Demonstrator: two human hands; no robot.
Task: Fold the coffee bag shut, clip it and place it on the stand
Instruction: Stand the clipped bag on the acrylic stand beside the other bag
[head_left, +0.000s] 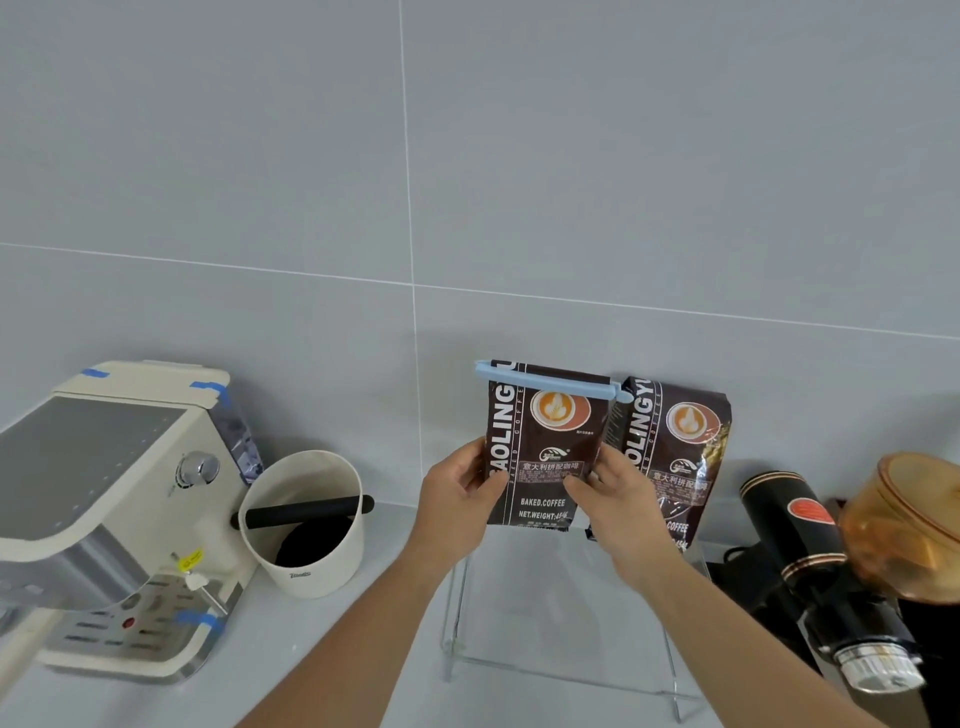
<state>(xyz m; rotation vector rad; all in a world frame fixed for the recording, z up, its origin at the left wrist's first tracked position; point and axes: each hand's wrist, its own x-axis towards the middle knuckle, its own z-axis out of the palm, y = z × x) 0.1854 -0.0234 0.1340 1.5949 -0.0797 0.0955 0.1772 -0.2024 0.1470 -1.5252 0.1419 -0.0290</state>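
Observation:
A dark brown coffee bag (545, 441) stands upright with its folded top held by a long light-blue clip (550, 382). My left hand (457, 493) grips the bag's left edge and my right hand (618, 499) grips its right edge. The bag's bottom sits at the top surface of a clear acrylic stand (561, 613). A second, matching coffee bag (675, 457) stands upright on the stand just to the right, touching the first and partly hidden by my right hand.
A cream espresso machine (114, 509) is at the left, with a cream knock box (306, 525) beside it. A black grinder with an amber hopper (883, 551) stands at the right. A grey tiled wall rises close behind the stand.

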